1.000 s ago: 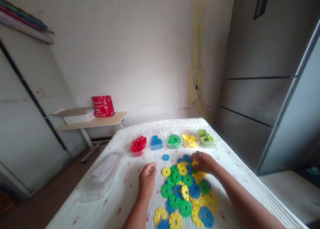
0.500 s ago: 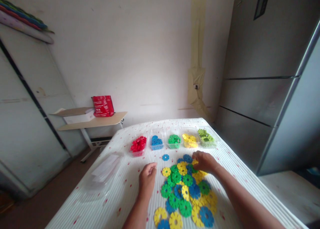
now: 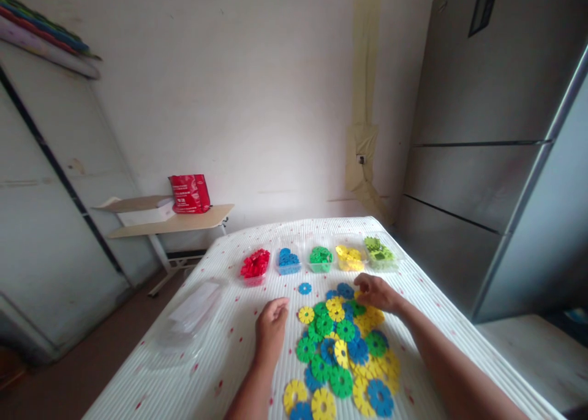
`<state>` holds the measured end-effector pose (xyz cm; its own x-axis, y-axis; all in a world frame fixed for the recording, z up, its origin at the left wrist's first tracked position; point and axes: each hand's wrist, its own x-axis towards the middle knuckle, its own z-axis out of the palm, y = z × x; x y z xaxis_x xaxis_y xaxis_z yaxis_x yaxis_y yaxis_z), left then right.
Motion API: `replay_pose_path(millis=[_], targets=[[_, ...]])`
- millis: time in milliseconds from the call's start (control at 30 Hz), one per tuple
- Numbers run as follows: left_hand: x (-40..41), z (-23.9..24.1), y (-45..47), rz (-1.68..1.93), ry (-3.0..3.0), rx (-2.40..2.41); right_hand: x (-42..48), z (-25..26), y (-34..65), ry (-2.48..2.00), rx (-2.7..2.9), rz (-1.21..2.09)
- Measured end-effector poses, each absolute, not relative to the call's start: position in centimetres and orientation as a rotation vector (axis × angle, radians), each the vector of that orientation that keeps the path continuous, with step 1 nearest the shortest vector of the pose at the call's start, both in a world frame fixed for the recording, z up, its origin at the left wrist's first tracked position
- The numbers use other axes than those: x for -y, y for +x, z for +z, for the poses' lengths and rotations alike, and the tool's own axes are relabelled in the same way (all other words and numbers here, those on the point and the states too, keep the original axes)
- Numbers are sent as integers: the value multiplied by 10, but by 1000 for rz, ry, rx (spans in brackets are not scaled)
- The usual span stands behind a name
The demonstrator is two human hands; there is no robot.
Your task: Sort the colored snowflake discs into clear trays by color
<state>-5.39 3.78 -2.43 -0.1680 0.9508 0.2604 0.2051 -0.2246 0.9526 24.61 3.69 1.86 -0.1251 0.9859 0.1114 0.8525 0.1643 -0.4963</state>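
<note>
A pile of flat, notched plastic discs (image 3: 345, 330) in green, yellow and blue lies on the table in front of me. My right hand (image 3: 379, 292) is over the far right edge of the pile. Its thumb and fingers are apart, close to a yellow disc partly hidden beneath them. My left hand (image 3: 272, 323) rests left of the pile with its fingers curled in; nothing shows in it. A single blue disc (image 3: 305, 288) and a yellow disc (image 3: 306, 315) lie between my hands, at the pile's left side.
Along the far side stand clear boxes of red pieces (image 3: 255, 264), blue discs (image 3: 288, 258), green discs (image 3: 320, 257), yellow discs (image 3: 350, 258) and light green pieces (image 3: 379, 250). Clear plastic packaging (image 3: 190, 319) lies on the left. A refrigerator (image 3: 473, 163) stands to the right.
My right hand has shifted very slightly, its fingers a little more apart over the pile's edge. My left hand and the discs stay where they were.
</note>
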Motion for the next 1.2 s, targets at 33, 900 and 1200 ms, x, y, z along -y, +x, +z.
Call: replay_pose_path(millis=[33,900,1200], targets=[[-38,-24,-54,1452,1435,-1367,-37,19,247,-1717,2032,445],[-33,-20,-52,1439,1468,-1433,-52,39,206,-1829,2163,36],[-36,-24,-53,1453,1447,-1411,-51,25,196,-1913,2247,100]])
